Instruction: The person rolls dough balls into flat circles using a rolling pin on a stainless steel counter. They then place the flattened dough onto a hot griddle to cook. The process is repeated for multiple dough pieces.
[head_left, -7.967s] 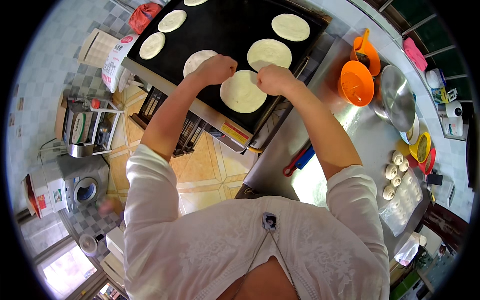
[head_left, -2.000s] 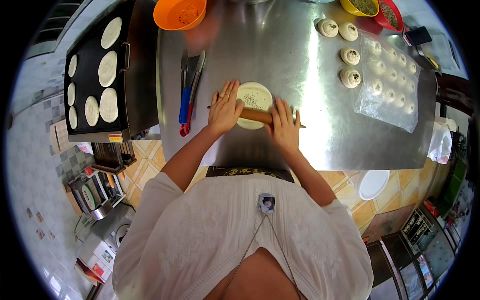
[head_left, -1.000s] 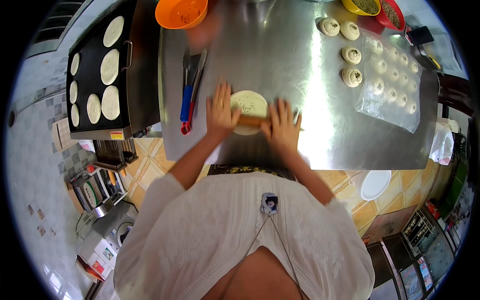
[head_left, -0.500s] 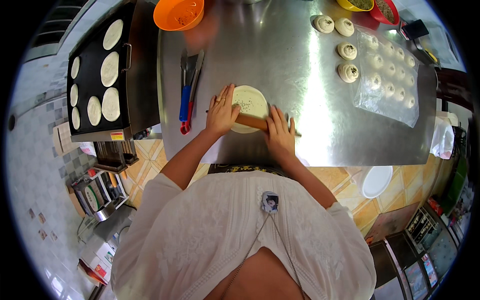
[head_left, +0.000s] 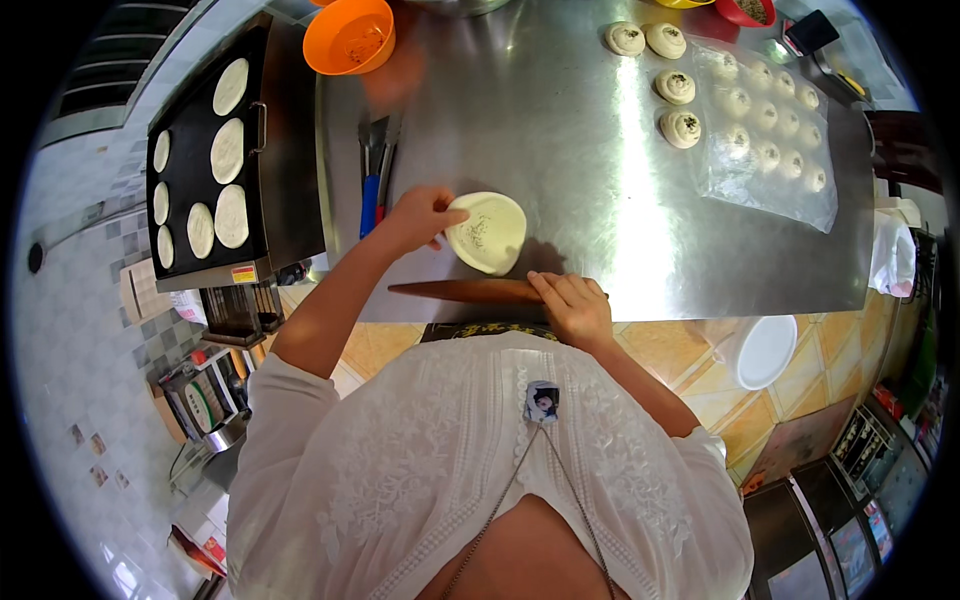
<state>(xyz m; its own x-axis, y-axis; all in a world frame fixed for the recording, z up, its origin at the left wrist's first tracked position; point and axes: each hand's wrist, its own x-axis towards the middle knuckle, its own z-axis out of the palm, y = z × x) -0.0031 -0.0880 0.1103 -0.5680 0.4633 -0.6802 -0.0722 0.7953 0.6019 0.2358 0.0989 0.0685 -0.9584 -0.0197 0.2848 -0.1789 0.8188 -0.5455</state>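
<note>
A flat round of dough (head_left: 490, 235) with dark specks in its middle is lifted off the steel table at its left edge. My left hand (head_left: 422, 218) pinches that edge between thumb and fingers. Nearer to me, a tapered wooden rolling pin (head_left: 460, 290) lies crosswise by the table's front edge. Its right end is under the closed fingers of my right hand (head_left: 575, 305). Blue-handled tongs (head_left: 370, 190) and a red-handled tool (head_left: 384, 180) lie left of the dough, partly behind my left forearm.
On the left, a black griddle (head_left: 185, 170) holds several flat dough rounds. An orange bowl (head_left: 350, 38) stands at the back left. Coiled dough balls (head_left: 676, 87) sit at the right, beside more under a plastic sheet (head_left: 770, 190). A white-lidded bucket (head_left: 766, 352) stands beyond the front edge.
My left hand has left the rolling pin and taken hold of the dough's edge, raising it. My right hand has drawn the pin toward me, off the dough.
</note>
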